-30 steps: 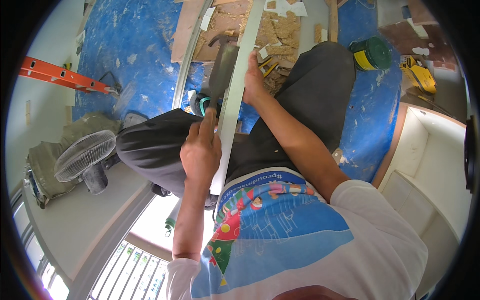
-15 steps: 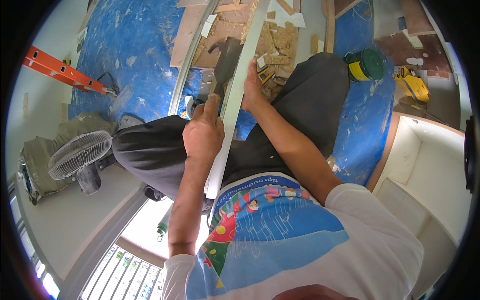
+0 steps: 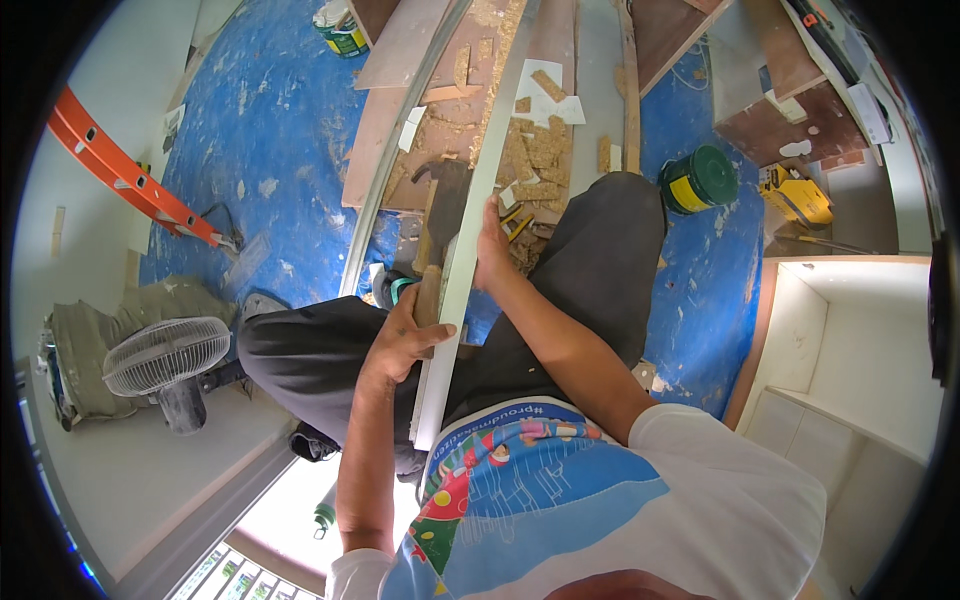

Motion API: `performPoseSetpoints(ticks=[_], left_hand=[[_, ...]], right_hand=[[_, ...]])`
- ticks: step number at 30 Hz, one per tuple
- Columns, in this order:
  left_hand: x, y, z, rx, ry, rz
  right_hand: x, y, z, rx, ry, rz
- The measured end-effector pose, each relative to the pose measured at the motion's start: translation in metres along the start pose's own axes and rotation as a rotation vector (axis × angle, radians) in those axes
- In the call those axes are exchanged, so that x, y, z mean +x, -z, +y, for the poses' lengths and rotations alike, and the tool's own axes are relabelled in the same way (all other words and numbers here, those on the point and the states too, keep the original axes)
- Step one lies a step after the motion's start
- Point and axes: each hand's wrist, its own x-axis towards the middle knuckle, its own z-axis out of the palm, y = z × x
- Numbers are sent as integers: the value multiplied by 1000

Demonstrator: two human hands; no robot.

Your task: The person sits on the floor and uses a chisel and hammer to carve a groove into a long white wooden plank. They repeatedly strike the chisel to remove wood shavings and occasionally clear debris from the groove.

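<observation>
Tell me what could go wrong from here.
If swung, the hammer could glance and strike the right hand, which is close by at the edge of the long pale board. The left hand grips the handle with its thumb over the board, so that thumb might get pinched.

Floor [image 3: 290,130]: blue, blotched with pale marks. Flat brown boards [image 3: 385,160] on it at upper centre, carrying broken chipboard scraps [image 3: 540,150], crumbs and white offcuts [image 3: 553,98]. Yellow-and-black tool [image 3: 519,228] among the nearer scraps. Long metal rail [image 3: 398,145] along the left side of the boards. Ladder [image 3: 150,195], orange, its foot on the blue at left; clear plastic piece [image 3: 247,262] just beside the foot. Lidded green bucket [image 3: 708,175], yellow label, upright at right. Second bucket [image 3: 341,32], upright, near the top edge.
</observation>
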Motion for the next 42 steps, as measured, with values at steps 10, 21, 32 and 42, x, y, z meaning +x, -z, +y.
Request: performPoseSetpoints(ticks=[10,21,32,42], left_hand=[[-9,20,10,-117,-34,-18],[-103,42,-27,-40,87,65],[-117,14,-41,313,73,199],[-128,-7,-37,411,-11,253]], right_hand=[[-2,11,-56,-271,429,137],[-294,-111,-171,-570,1025,-1518],[-250,-55,-138,-379,953,-968],[-84,-23,6,-239,-123,84]])
